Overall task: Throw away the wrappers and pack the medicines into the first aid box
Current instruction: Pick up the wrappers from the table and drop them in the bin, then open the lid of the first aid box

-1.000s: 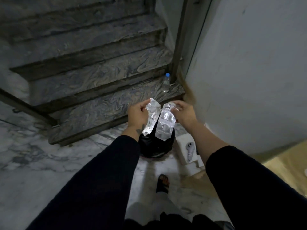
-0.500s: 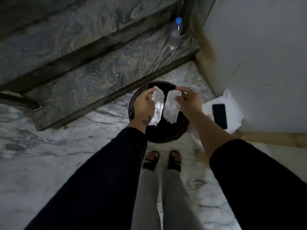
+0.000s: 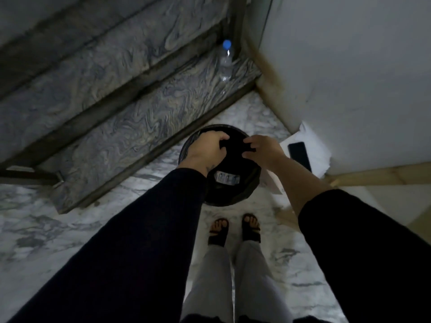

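Note:
A round black bin (image 3: pixel 235 197) stands on the marble floor right in front of my feet. Inside it lies a silver blister wrapper (image 3: pixel 227 178), near the side closest to me. My left hand (image 3: pixel 207 150) and my right hand (image 3: pixel 262 150) hover side by side over the bin's mouth. Both have their fingers curled loosely downward and hold nothing. The first aid box and the medicines are out of view.
Marble stairs (image 3: pixel 116 108) rise on the left; a clear water bottle with a blue cap (image 3: pixel 225 61) stands on the lowest step. A white wall (image 3: pixel 349 66) closes the right. A dark phone (image 3: pixel 299 155) lies on white paper (image 3: pixel 319 145) beside the bin.
Both hands held silver wrappers over the bin; now the wrappers are out of my fingers and one lies inside the bin. The view has tilted down and moved closer.

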Demonstrator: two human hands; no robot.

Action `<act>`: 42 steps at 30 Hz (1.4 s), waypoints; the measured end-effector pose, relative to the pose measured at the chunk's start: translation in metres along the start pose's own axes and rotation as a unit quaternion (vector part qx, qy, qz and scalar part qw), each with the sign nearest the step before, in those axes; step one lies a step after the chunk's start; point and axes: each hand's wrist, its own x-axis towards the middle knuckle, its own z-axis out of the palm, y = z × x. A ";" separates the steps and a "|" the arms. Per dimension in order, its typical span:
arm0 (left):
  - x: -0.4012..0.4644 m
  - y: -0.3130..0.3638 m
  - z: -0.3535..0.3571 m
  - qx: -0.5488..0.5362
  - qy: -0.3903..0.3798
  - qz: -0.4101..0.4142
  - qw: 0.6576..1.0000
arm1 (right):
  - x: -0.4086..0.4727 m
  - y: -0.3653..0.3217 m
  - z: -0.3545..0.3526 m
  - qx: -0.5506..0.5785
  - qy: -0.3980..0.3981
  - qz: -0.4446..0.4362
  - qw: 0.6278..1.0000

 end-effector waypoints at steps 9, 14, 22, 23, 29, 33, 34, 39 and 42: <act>-0.021 0.150 -0.073 0.173 -0.008 0.175 0.969 | -0.107 -0.021 -0.130 -0.090 0.119 0.010 0.989; -0.048 0.240 -0.069 0.206 -0.014 0.268 0.941 | -0.191 0.005 -0.190 -0.056 0.218 0.053 0.973; -0.112 0.384 -0.005 0.244 -0.035 0.437 0.865 | -0.322 0.094 -0.240 -0.028 0.374 0.155 0.914; -0.119 0.399 0.005 0.242 -0.040 0.454 0.857 | -0.336 0.107 -0.243 -0.025 0.390 0.168 0.905; -0.144 0.460 0.073 0.241 -0.062 0.523 0.815 | -0.389 0.190 -0.254 -0.041 0.444 0.228 0.866; -0.143 0.479 0.116 0.250 -0.069 0.536 0.803 | -0.393 0.231 -0.258 -0.091 0.453 0.217 0.860; -0.142 0.484 0.124 0.253 -0.065 0.539 0.801 | -0.392 0.239 -0.259 -0.112 0.450 0.212 0.860; -0.134 0.502 0.157 0.278 -0.040 0.534 0.797 | -0.369 0.268 -0.262 -0.193 0.451 0.188 0.851; -0.129 0.501 0.171 0.283 -0.026 0.534 0.796 | -0.356 0.282 -0.259 -0.201 0.449 0.189 0.849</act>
